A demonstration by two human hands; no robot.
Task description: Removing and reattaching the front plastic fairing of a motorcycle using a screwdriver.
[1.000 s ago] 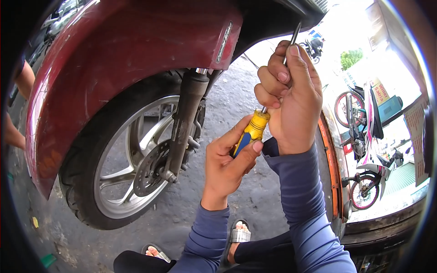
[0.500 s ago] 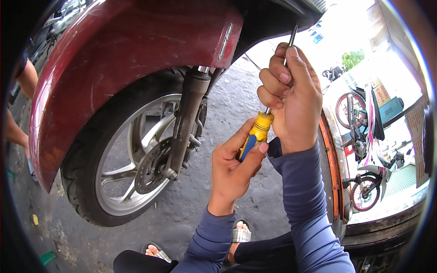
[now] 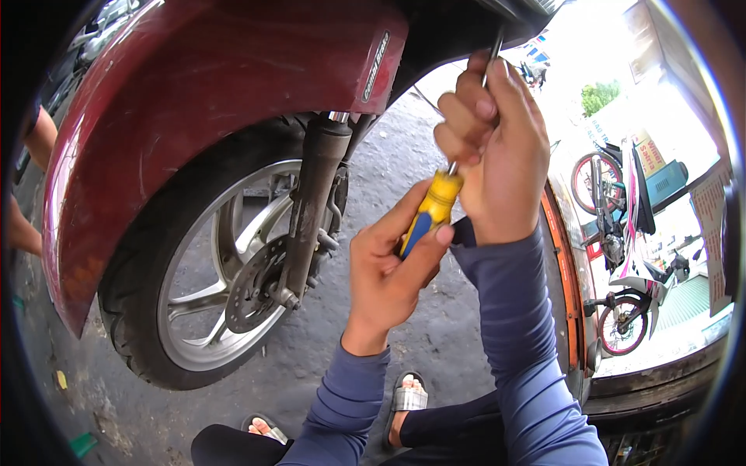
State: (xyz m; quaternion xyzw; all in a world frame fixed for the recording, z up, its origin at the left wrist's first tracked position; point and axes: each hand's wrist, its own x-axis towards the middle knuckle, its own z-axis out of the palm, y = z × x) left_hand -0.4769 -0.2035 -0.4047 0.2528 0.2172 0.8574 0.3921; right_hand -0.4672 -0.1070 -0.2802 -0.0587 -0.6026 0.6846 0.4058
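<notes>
A screwdriver with a yellow and blue handle (image 3: pixel 437 203) points upward, its tip up against the black underside panel (image 3: pixel 458 39) of a motorbike. My left hand (image 3: pixel 392 260) is closed around the handle. Higher up, my right hand (image 3: pixel 501 147) wraps the metal shank near the tip, with the thumb and fingers pinching it. Where the tip meets the panel, the contact is too small to make out. To the left of both hands are the bike's dark red fender (image 3: pixel 210 85), the fork leg (image 3: pixel 315 202) and the front wheel (image 3: pixel 175 311) with its brake disc.
Another person's arm (image 3: pixel 40 140) shows at the far left edge. On the right, an orange-edged frame (image 3: pixel 561 272) stands beside a second motorbike (image 3: pixel 622 233). My sandalled feet (image 3: pixel 409 394) rest on the grey ground below.
Both hands and the screwdriver sit slightly higher and further left in the picture. The fender and wheel have also shifted a little left. Both grips stay the same.
</notes>
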